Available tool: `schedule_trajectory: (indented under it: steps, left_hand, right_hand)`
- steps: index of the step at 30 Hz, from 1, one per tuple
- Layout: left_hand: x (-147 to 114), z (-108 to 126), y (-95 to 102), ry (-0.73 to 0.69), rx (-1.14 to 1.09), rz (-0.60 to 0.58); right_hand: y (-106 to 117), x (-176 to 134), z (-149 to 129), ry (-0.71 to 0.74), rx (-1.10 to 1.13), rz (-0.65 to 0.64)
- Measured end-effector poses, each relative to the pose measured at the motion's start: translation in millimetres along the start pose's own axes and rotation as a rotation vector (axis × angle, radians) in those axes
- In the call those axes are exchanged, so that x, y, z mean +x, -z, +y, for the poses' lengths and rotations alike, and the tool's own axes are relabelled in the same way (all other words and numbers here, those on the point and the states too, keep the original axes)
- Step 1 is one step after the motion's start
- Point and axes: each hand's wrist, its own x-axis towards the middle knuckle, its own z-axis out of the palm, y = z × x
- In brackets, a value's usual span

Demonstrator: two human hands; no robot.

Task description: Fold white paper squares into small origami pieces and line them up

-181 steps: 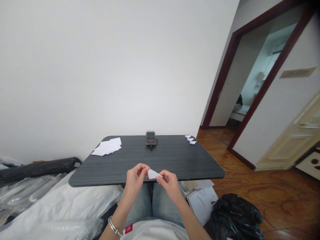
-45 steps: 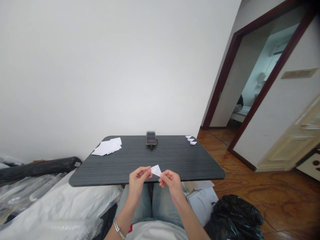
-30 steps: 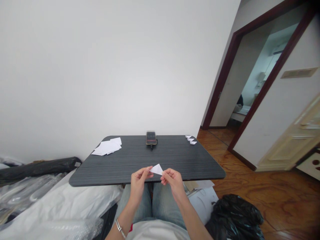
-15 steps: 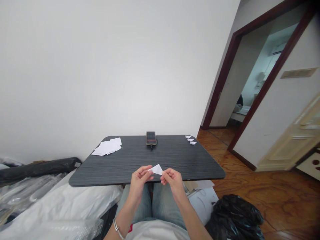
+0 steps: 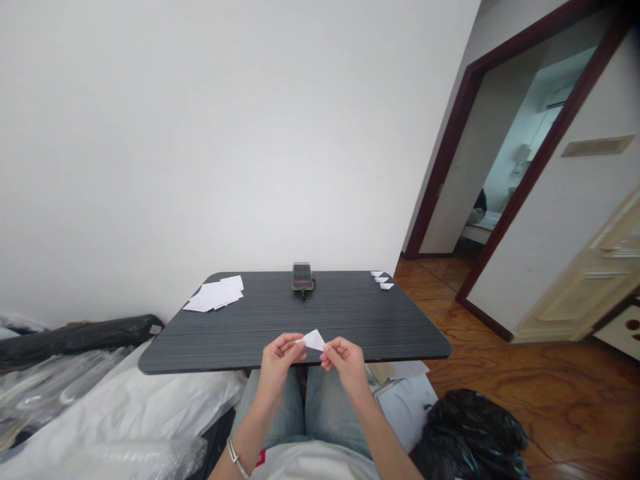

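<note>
While both hands are working near the tabletop [image 5: 350, 313] edge closest to the body, the person is prob. shaping or creasing a small folded paper [image 5: 314, 339]. L hand [image 5: 279, 355] is pinching one corner btw thumb and fingertips, gap nearly closed, other fingers curling loosely; R hand [image 5: 346, 360] is gripping the opp. corner likewise. The paper is spanning the gap btw them, seemingly held just above the near edge. Any further creasing is prob. calling for a steady hold on one side w/ light, even pressure along a fold on the other. Materials: the paper is showing matte white, approx. triangular, w/ straight edges; its fold lines are appearing too small to read. Loose white sheets [image 5: 215, 295] are overlapping at far L; three small folded pieces [image 5: 387, 286], w/ pointed ends, are lying in a row at far R. The dark tabletop is displaying fine linear grain and rounded corners; a small dark device [image 5: 302, 277] is standing at centre rear
</note>
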Motion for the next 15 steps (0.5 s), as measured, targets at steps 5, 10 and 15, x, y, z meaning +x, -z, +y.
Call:
schedule_trajectory:
  steps: [5,10,15]
  left_hand:
    - [1.7,3.1,1.0,-0.028,-0.020,0.022]
    - [3.4,6.8,2.9,0.015,-0.027,0.047]
    - [4.5,9.5,5.4,0.018,0.032,0.019]
  right_hand:
    - [1.6,0.4,0.5,0.012,-0.038,-0.030]
    - [3.9,1.3,0.8,0.016,-0.056,-0.079]
    - [5.5,2.1,2.1,0.021,-0.064,-0.067]
